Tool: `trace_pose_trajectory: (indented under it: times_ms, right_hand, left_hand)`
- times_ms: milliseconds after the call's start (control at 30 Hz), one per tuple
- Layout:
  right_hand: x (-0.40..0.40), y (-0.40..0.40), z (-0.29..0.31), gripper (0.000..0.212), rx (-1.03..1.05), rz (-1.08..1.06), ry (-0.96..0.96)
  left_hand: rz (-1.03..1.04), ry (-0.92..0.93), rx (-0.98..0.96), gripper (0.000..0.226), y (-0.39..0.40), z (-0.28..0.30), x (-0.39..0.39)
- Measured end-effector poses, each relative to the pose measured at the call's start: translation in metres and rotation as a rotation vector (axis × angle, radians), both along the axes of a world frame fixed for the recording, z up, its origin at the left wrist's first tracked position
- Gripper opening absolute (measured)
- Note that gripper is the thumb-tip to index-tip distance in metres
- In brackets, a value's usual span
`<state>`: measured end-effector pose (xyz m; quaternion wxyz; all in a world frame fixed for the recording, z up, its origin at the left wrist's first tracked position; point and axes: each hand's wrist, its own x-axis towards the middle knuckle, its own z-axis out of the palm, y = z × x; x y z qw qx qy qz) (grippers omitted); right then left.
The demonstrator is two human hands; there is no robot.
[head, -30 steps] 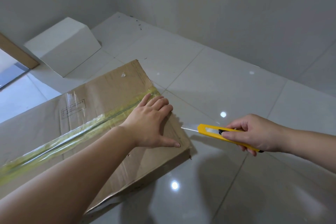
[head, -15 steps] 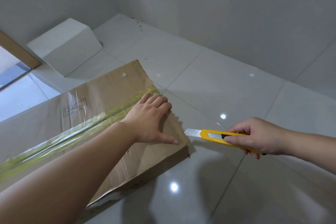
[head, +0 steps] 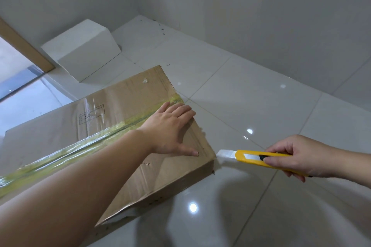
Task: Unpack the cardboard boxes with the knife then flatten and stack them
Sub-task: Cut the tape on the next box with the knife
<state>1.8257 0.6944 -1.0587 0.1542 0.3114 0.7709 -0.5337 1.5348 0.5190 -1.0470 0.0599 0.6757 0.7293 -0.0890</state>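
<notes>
A large flat brown cardboard box [head: 128,94] lies on the tiled floor, sealed along its middle with a strip of yellowish tape [head: 94,138]. My left hand [head: 170,128] presses flat on the box's top near its right end, fingers spread and straight. My right hand [head: 297,156] grips a yellow utility knife [head: 253,157] with its blade out. The blade tip sits right at the box's near right corner, level with the top edge.
A white block-shaped box [head: 80,48] stands against the wall at the back left. A wooden door frame [head: 24,46] and a glass door lie at the far left. Glossy white floor tiles [head: 261,96] stretch to the right and towards the grey walls.
My right hand has lowered the knife and brought it left, so the blade tip now meets the box's corner. My left hand has stayed pressed on the box.
</notes>
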Motion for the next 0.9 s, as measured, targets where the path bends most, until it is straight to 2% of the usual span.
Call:
trace_pose_trajectory:
  times_ms: [133, 200, 233, 300, 500, 633, 767, 900]
  right_hand:
    - [-0.01, 0.0, -0.001, 0.011, 0.068, -0.231, 0.119]
    - [-0.028, -0.011, -0.002, 0.005, 0.068, -0.294, 0.209]
    - [-0.04, -0.019, -0.001, 0.002, 0.069, -0.278, 0.237]
    - [-0.067, -0.035, 0.0, 0.008, 0.115, -0.203, 0.271]
    - [-0.153, -0.07, 0.015, 0.027, 0.495, 0.03, 0.341]
    - [-0.197, -0.089, 0.019, 0.04, 0.579, 0.057, 0.279]
    - [-0.221, -0.12, 0.011, 0.066, 0.684, 0.191, 0.166]
    - [-0.233, -0.146, 0.007, 0.072, 0.782, 0.354, 0.141]
  left_hand:
    - [0.058, 0.001, 0.055, 0.094, -0.017, 0.003, -0.017]
    - [0.133, 0.027, 0.071, 0.085, -0.028, 0.006, -0.03]
    - [0.172, 0.042, 0.068, 0.083, -0.034, 0.006, -0.037]
    - [0.244, 0.073, 0.064, 0.08, -0.046, 0.008, -0.052]
    - [0.529, 0.108, 0.116, 0.067, -0.098, 0.016, -0.105]
    - [0.722, 0.118, 0.102, 0.064, -0.142, 0.015, -0.14]
    - [0.834, 0.11, 0.046, 0.07, -0.181, 0.006, -0.171]
    - [0.932, 0.079, 0.005, 0.081, -0.201, -0.005, -0.197]
